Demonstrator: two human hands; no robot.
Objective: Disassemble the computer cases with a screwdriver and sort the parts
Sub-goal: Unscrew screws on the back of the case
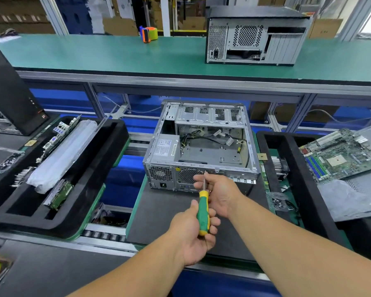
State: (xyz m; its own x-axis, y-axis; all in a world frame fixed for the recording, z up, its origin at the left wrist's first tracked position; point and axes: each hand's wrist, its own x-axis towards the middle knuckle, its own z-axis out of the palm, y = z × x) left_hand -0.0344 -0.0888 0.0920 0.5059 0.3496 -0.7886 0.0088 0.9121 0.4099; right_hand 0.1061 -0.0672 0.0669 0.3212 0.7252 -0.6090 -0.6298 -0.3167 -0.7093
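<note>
Shelf [137, 54] in green spans the back and carries a closed case [255, 37]. Below it I see the opened computer case [201, 144] on a dark mat [159, 213]. My left hand [193, 230] curls round the screwdriver [202, 211] handle; my right hand [220, 194] pinches its shaft, tip at the case's rear edge.

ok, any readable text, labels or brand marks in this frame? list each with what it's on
None can be read.
Power supply label in the open computer case: printed lines, too small and blurred.
Yellow warning sticker on the case's rear panel: a sign, not legible.
Red mark on the black tower at left: blurred.
Motherboard in the right tray: markings too small.
Screwdriver handle: no print visible.
</note>
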